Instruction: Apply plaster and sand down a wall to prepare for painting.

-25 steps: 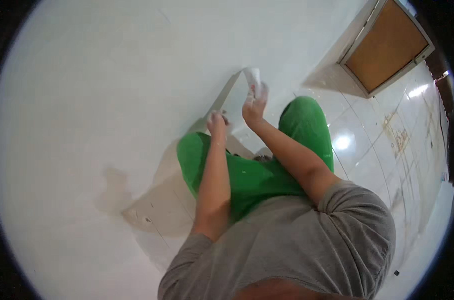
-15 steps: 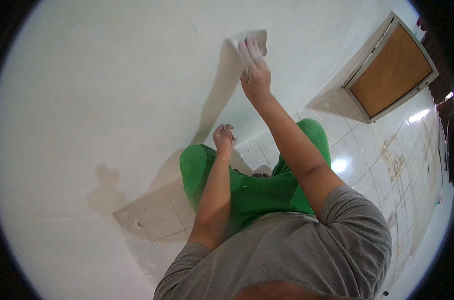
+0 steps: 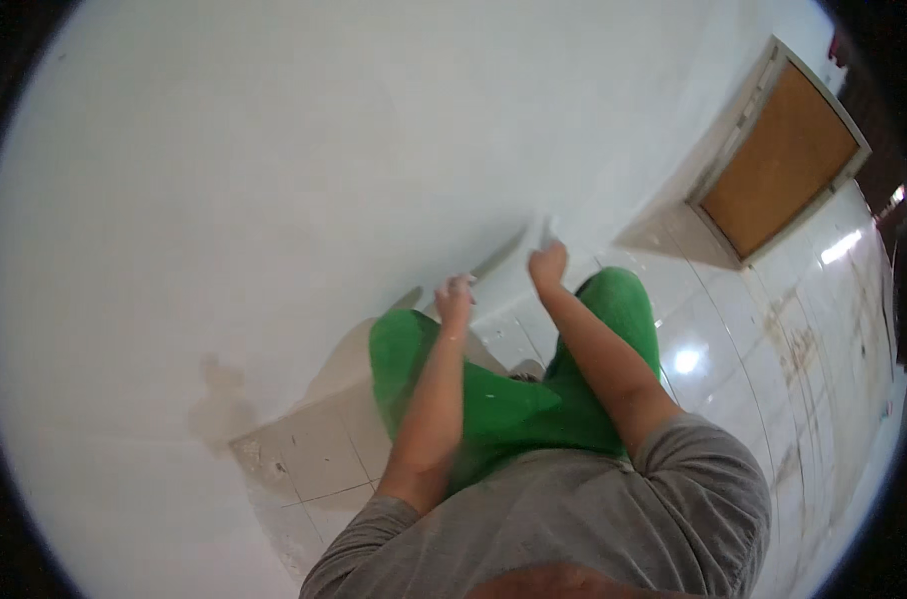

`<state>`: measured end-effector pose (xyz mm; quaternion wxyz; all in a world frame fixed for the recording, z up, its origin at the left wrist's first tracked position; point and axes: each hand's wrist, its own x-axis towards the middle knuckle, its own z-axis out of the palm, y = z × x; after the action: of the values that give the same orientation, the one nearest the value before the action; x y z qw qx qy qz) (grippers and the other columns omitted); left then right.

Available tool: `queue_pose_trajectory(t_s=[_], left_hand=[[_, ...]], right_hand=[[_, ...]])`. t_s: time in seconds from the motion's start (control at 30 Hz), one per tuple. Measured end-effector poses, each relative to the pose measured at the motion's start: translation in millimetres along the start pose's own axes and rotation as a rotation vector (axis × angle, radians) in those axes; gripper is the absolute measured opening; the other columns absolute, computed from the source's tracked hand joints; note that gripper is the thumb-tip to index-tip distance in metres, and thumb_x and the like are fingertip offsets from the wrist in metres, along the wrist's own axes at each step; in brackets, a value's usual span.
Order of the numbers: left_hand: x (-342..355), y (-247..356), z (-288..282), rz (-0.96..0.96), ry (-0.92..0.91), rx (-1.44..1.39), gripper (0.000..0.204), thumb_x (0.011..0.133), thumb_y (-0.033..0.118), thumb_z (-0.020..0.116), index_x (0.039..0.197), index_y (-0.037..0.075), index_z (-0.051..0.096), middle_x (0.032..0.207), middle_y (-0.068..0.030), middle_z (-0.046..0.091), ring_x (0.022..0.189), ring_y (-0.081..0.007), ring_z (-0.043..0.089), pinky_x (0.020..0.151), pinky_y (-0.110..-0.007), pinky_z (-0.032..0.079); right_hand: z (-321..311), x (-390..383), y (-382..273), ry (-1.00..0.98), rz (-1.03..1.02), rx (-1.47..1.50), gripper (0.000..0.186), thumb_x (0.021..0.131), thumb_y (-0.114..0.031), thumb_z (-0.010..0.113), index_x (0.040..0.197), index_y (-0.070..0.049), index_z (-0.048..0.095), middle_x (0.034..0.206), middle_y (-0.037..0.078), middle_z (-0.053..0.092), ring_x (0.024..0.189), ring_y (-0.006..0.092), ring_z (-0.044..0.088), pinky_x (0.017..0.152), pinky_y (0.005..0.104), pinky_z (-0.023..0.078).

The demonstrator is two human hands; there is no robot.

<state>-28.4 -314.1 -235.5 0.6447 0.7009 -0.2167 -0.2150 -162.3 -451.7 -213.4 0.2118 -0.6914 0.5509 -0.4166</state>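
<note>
Your right hand (image 3: 548,264) is closed in what looks like a fist around the lower end of a pale flat piece (image 3: 550,231), which stands out toward 12 o'clock from your knuckles; blur hides whether it is a stiff blade or a limp sheet, and you cannot tell here whether it touches the white wall (image 3: 274,200). Your left hand (image 3: 455,294) sits at about 9 o'clock from the right, well apart from it, its fingers half curled and whitish at the tips; whether they pinch anything small cannot be told. Below it, toward 7 o'clock, is your left knee (image 3: 390,349), with your right knee (image 3: 621,307) at 4 o'clock from the right hand. If the piece meets the wall on a corner, that tilt could score the surface; if your right fingers are as powdery as the left, the piece could twist in your grip. A reach too far toward 2 o'clock, where the brown door (image 3: 788,155) stands, could upset your balance on the glossy tiled floor (image 3: 698,334).
</note>
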Motion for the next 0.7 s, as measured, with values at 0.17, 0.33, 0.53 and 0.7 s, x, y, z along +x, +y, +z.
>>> queue_pose_trajectory(t_s=[0.17,0.33,0.53,0.7], left_hand=[[-23.0,23.2,14.4,-0.056,-0.022,-0.044,0.019,0.082,0.018,0.064,0.07,0.002,0.064,0.053,-0.003,0.053,0.044,-0.0128,0.05,0.046,-0.028,0.041],[-30.9,33.9,25.0,-0.138,-0.078,-0.2,0.015,0.083,0.013,0.062,0.09,0.0,0.062,0.06,-0.0048,0.055,0.046,-0.0129,0.052,0.045,-0.028,0.041],[-38.2,23.8,24.6,-0.016,-0.171,-0.061,0.035,0.08,0.011,0.063,0.113,0.002,0.054,0.063,-0.0051,0.056,0.054,-0.0142,0.053,0.049,-0.029,0.043],[-36.8,9.8,-12.7,0.213,-0.216,0.267,0.04,0.081,0.015,0.068,0.117,0.003,0.054,0.067,-0.0065,0.057,0.061,-0.015,0.057,0.054,-0.03,0.046]], right_hand=[[-38.7,32.1,-3.2,-0.046,0.235,0.337,0.048,0.077,-0.003,0.056,0.123,0.01,0.054,0.114,0.031,0.059,0.11,0.0436,0.056,0.098,0.0422,0.042],[-63.4,71.6,-96.7,0.181,-0.495,0.524,0.048,0.096,-0.007,0.046,0.142,0.002,0.04,0.148,0.029,0.032,0.133,0.0412,0.038,0.107,0.0448,0.035],[-39.7,35.4,-108.9,-0.135,-0.883,0.205,0.054,0.091,-0.01,0.049,0.144,-0.005,0.041,0.153,0.027,0.027,0.141,0.0443,0.026,0.116,0.0483,0.022],[-23.3,45.1,-66.0,0.008,-0.698,0.253,0.057,0.087,-0.009,0.054,0.143,-0.002,0.042,0.154,0.026,0.025,0.141,0.0431,0.027,0.116,0.0487,0.023]])
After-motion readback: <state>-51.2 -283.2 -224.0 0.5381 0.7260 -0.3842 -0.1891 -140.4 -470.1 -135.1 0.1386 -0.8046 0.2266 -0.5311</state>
